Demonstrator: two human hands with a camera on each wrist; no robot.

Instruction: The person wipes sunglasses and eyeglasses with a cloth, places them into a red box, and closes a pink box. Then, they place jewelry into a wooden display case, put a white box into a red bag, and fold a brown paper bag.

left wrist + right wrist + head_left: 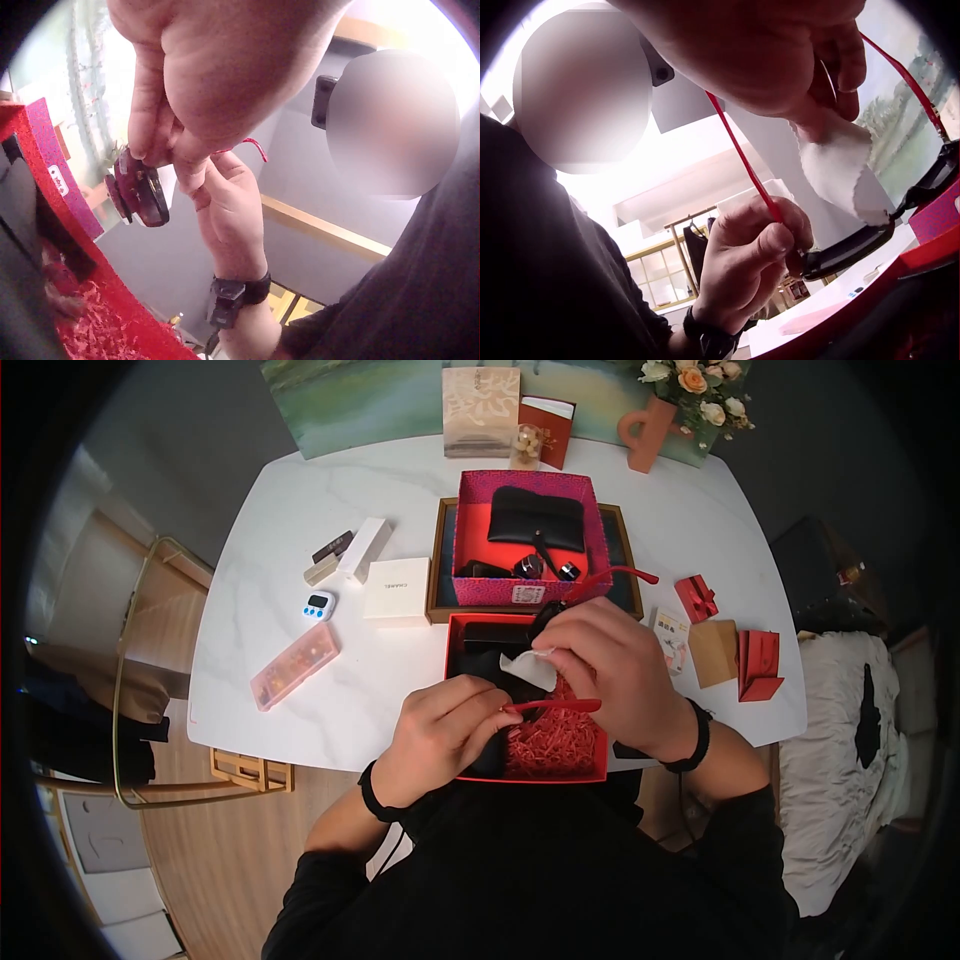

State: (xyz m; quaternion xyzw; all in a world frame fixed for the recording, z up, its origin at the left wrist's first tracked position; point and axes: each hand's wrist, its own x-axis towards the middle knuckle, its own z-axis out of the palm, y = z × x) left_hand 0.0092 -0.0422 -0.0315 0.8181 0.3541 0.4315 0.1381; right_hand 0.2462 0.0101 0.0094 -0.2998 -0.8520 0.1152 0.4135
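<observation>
Sunglasses with dark lenses (pixel 847 253) and red temple arms (pixel 560 705) are held up over an open red box (pixel 528 780). My left hand (pixel 445 728) pinches them near the hinge of one temple. A small white wiping cloth (pixel 530 671) hangs from my right hand (pixel 612 660), gripped between thumb and fingers. In the right wrist view the cloth's jagged lower edge comes right at the lens rim. Red shredded paper (pixel 550 742) fills the right part of the box, and dark items sit at its left and back, partly covered by my hands.
Behind stands a purple patterned box (pixel 600 520) with a black pouch (pixel 538 518) inside, on a framed tray (pixel 442 560). Left lie a white box (pixel 398 592), a pink case (pixel 296 666) and a timer (pixel 319 606). Red packets (pixel 760 665) and a brown envelope (pixel 713 653) lie right.
</observation>
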